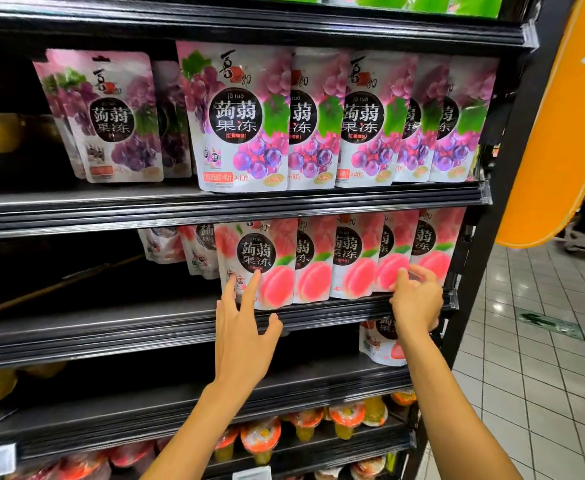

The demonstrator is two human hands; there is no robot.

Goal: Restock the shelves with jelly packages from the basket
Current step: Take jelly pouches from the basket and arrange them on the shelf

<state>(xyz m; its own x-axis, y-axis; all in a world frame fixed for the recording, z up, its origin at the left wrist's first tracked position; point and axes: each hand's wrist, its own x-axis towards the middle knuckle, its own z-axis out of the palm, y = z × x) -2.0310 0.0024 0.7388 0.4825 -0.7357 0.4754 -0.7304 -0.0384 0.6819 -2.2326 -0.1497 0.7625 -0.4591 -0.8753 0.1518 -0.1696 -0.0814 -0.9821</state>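
Note:
A row of pink peach jelly packages (313, 261) stands upright along the front of the middle shelf (145, 327). My left hand (246, 327) reaches up with straight fingers, the fingertips touching the lower front of the leftmost peach package (256, 265). My right hand (415, 299) is at the right end of the row, its fingers curled onto the bottom of a peach package (393, 258) there. Purple grape jelly packages (318, 116) fill the shelf above. No basket is in view.
Several more pouches (180, 244) lean further back on the peach shelf. A strawberry pouch (382, 344) stands on the shelf below, with jelly cups (318, 427) lower down. An orange sign (568, 116) hangs at the right over the tiled floor (540, 375).

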